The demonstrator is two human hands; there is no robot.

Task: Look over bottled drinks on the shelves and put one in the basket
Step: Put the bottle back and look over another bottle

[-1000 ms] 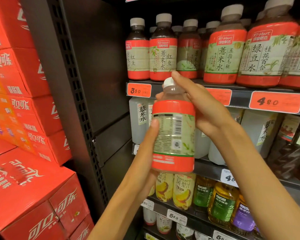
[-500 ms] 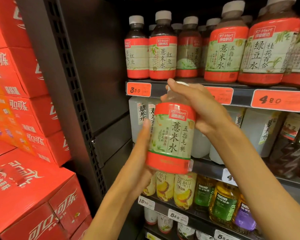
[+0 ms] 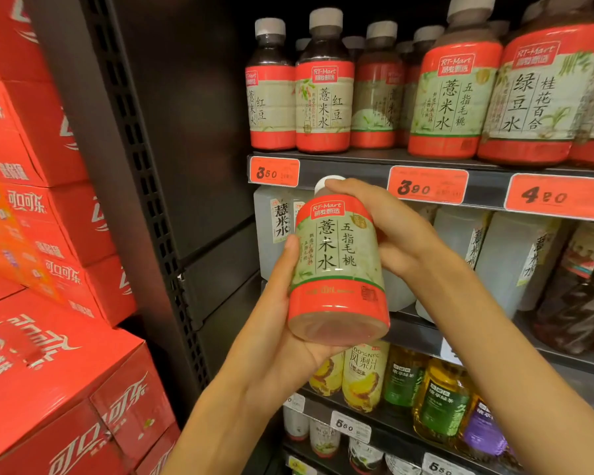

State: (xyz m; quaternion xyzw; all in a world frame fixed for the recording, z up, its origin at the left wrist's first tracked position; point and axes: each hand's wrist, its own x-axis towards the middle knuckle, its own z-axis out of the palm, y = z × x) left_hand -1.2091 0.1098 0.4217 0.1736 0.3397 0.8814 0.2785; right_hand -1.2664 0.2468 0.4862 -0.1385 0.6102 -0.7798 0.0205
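Note:
I hold a bottle with a red and pale green label and a white cap in front of the shelves, its front label facing me and its base tipped toward me. My left hand cups the base and lower left side, thumb along the label. My right hand grips the neck and cap from the right. No basket is in view.
Similar red-labelled bottles fill the top shelf above orange price tags. Pale bottles stand on the middle shelf, with yellow and green drinks below. Stacked red cola cartons stand at left beside a dark shelf upright.
The bottle turned in my hands from its back label with barcode to its front label. Its base has tipped toward me and it sits slightly lower.

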